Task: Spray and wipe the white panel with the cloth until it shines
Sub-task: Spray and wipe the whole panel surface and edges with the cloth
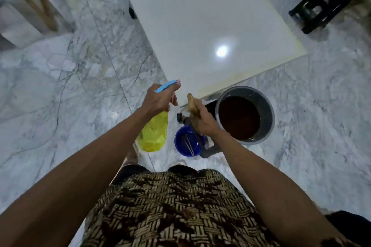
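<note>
**Bottle and cloth in hand at near corner of white panel**

Nearest, 6 o'clock: patterned brown-and-cream woven-print shirt, both bare forearms reaching forward.

Left hand, fingers wrapped round the neck of the spray bottle: translucent yellow plastic body, blue trigger head, nozzle toward 12 o'clock. Right hand, fingers closed on a bunched tan cloth, which sticks up out of the fist.

Just past the hands on the floor, grey-veined glossy marble tile: small round blue bowl with thin sticks inside, at 1 o'clock a round grey bucket of dark brown liquid, touching the panel's corner area.

White panel runs from centre to 12 o'clock: flat, glossy, cream edge, round lamp reflection on it.

Far: dark stool at 2 o'clock, wooden poles at 10 o'clock.
</note>
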Demonstrator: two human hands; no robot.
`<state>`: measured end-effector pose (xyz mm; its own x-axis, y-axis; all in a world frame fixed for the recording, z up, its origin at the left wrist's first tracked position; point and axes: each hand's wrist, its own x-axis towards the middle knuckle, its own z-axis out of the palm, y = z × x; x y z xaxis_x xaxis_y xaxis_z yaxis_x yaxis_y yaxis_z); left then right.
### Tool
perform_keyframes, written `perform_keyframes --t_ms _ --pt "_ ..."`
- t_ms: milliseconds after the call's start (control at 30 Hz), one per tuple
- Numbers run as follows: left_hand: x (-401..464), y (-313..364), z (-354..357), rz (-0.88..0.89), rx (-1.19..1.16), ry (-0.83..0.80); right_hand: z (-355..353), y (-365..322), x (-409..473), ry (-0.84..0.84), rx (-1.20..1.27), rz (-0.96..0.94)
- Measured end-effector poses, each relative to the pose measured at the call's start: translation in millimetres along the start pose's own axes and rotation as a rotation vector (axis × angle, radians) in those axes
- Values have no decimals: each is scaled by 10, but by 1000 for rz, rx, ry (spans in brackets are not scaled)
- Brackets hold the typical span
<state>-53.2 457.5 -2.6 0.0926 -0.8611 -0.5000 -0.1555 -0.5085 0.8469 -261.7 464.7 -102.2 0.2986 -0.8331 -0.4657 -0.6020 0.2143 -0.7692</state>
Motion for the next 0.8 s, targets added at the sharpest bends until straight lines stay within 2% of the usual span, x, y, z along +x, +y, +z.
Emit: perform_keyframes --t_ms 67,200,333,400,500,633,800 --pt "-32 256 49 36 20 -17 -337 -141 -175 -7 323 171" --pt "47 736 213 144 109 -62 -986 -381 -429 60 1082 246" --pt "249 1102 469 208 215 -170 -1393 -420 -475 251 1574 197" --pt "396 1267 598 231 234 -241 -1510 -419 -382 335 1717 112" --pt "620 1463 748 249 237 -330 -1633 -526 -171 352 1873 -57" --pt "1093 1767 881 255 275 -380 -1838 -762 251 385 1906 -128" --pt "1694 2095 1016 279 426 -498 -1990 -915 805 517 1948 -140"
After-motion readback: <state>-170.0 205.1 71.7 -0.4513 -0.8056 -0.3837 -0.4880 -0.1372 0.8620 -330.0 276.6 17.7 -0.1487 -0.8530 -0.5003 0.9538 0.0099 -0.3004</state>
